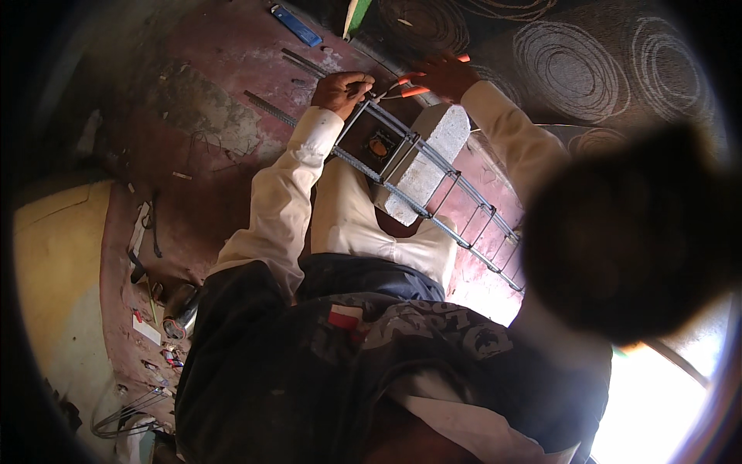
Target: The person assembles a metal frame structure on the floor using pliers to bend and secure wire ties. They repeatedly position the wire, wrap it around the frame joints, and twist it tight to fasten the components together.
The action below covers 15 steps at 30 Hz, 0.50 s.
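A rebar cage (402, 160), long ribbed steel bars joined by square stirrups, slants from upper left to lower right in front of me. A pale concrete block (444, 133) lies under it. My left hand (340, 94) is closed on the cage near its upper end, with thumb and fingers pressed together; any small wire in them is hidden. My right hand (447, 77) grips pincers (416, 91) with orange handles, one handle partly under the fingers. The pincers' jaws reach the cage corner right beside my left hand.
A blue flat box (296, 25) lies on the reddish floor beyond the bar ends. A dark patterned mat (572, 69) spreads at upper right. Scattered tools and scraps (166, 340) lie at left, near a yellowish panel (62, 255). A blurred dark round shape (618, 232) blocks the right side.
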### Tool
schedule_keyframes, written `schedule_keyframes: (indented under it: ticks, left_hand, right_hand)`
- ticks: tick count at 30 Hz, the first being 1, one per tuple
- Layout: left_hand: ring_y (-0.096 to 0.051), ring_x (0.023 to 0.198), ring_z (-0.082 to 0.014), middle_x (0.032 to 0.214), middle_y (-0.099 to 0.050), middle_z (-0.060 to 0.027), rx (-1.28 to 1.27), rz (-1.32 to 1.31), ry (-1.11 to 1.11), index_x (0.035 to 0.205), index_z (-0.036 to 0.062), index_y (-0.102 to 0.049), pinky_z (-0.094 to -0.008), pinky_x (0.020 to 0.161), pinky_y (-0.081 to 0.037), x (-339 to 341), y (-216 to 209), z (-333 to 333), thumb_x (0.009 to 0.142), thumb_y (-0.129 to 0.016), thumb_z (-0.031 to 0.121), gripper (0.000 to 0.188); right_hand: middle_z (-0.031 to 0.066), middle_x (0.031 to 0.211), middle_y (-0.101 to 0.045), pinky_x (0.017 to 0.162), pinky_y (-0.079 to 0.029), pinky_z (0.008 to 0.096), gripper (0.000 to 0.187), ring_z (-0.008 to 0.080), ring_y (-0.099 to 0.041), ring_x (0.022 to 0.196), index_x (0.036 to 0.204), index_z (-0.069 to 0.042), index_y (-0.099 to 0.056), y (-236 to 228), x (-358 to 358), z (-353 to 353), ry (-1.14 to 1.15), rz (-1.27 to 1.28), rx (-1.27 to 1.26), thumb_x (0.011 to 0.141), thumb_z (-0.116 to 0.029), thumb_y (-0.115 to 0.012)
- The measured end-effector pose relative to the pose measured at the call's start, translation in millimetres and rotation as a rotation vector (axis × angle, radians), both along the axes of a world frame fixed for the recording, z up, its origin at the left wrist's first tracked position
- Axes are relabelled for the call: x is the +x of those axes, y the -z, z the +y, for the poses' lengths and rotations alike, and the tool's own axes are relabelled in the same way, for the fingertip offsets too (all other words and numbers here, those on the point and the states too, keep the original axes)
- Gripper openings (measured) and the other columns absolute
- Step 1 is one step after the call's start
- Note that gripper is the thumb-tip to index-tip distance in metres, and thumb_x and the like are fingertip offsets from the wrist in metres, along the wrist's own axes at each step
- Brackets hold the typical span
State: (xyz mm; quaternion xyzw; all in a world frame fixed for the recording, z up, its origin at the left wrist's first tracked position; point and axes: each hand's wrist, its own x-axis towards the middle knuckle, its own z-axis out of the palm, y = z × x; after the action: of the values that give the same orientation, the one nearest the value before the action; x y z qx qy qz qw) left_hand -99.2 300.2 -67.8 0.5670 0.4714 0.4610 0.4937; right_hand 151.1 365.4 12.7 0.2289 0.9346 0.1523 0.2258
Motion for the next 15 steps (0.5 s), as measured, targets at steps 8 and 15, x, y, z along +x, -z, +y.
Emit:
schedule_keyframes:
  ticks: [8,15]
  left_hand:
    - [-0.067,0.074,-0.0147,0.088,-0.070,-0.0077,0.098,0.102,-0.015,0.103,0.0020,-0.065,-0.0266,0.067,-0.054,10,5,14,0.085,-0.067,0.010,0.021]
    - [-0.031,0.130,-0.0454,0.140,-0.031,-0.0297,0.255,0.536,-0.482,0.138,0.0009,-0.030,-0.0478,0.108,-0.030,88,-7,-1,0.059,-0.084,0.025,0.099]
  right_hand:
    - [0.0058,0.112,-0.060,0.081,-0.051,0.0429,0.042,0.0254,-0.059,0.106,0.125,-0.025,-0.053,-13,-14,15,0.028,-0.043,-0.135,0.085,-0.019,-0.060]
    - [0.0131,0.088,-0.068,0.075,-0.053,0.0426,0.033,0.0312,-0.066,0.087,0.096,-0.007,-0.063,-57,-67,16,0.428,-0.101,-0.428,0.070,-0.019,-0.078]
